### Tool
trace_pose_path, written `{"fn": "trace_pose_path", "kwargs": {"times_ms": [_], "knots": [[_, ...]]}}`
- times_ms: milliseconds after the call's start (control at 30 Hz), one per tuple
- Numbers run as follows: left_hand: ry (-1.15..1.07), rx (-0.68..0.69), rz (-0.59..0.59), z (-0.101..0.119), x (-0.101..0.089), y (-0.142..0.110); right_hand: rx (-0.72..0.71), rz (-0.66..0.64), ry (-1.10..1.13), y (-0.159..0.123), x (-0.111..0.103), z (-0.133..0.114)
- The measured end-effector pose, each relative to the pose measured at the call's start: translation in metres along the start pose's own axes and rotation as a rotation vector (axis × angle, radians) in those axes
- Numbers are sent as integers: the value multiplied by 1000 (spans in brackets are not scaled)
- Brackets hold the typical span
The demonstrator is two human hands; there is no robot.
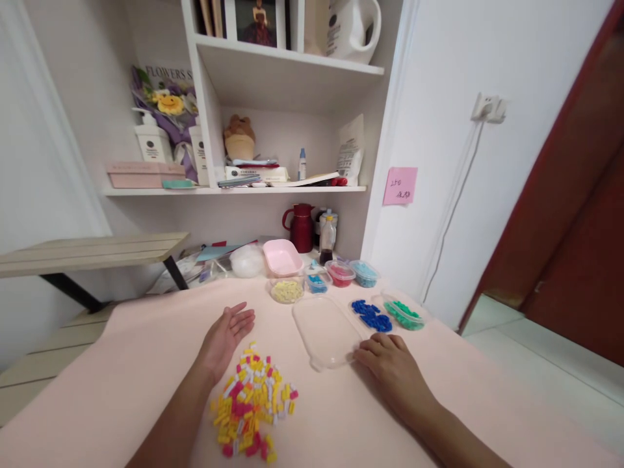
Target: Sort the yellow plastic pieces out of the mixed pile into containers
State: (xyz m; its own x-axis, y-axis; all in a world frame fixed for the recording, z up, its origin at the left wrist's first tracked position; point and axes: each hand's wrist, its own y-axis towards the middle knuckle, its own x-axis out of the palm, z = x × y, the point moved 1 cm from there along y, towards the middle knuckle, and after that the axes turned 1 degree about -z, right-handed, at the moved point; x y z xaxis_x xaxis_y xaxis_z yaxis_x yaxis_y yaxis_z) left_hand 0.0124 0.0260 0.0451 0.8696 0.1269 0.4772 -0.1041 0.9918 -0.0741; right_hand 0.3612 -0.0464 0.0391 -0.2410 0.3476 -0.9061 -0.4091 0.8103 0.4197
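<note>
My left hand (225,339), palm open and empty, is beside the mixed bricks (253,396). My right fingers touch the clear lid (327,331); whether they grip is unclear. Caution: a sideways push could drive the lid into the blue bricks (371,316), scattering them.

Lid (327,331): clear, glossy plastic. Bricks (236,390): plastic. Table cover (146,364): smooth, matt.

Just one head cam here, looking forward and down
It's on the wearer's head at the near side, fairly close over the tabletop (160,370), with shelves (292,58) farther off.
</note>
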Motion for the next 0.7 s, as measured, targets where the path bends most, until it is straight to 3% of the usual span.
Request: {"fn": "trace_pose_path", "kwargs": {"times_ms": [233,400,567,700], "knots": [[189,-84,2,25,-6,-2,33,12,45,1,-1,0],[311,-105,-67,50,-3,-13,22,39,41,-1,2,4],[269,-42,82,53,6,-25,-14,42,65,-5,1,4],[191,67,192,40,-8,-28,-21,-15,99,-5,-6,2]]}}
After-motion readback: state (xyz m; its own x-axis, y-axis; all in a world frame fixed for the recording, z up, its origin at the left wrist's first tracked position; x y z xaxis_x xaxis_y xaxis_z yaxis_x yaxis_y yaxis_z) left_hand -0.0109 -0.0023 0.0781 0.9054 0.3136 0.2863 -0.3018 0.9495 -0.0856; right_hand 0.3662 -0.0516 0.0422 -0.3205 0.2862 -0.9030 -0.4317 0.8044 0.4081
